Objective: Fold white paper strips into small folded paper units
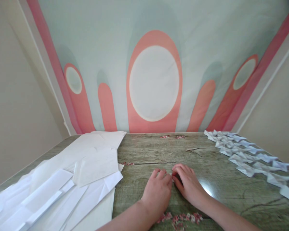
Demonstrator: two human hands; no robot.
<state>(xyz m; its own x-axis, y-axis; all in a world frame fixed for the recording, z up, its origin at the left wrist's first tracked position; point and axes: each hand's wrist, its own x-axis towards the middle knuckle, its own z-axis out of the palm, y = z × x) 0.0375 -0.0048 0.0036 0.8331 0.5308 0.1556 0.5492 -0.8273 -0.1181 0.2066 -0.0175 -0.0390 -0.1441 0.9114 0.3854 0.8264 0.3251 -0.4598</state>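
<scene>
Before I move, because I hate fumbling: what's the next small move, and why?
Perhaps tilt the left hand and right hand slightly outward: the two nearly meet over the table, mostly hiding whatever may be between them, so a look seems wise.

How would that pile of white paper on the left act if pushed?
The paper pile would likely slide apart, since its sheets overlap loosely. Single sheets look thin, so probably light and floppy; the folded strips may be stiffer along their creases.

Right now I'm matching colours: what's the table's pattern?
The table: greenish-brown wood grain with pinkish patches; head view.
</scene>
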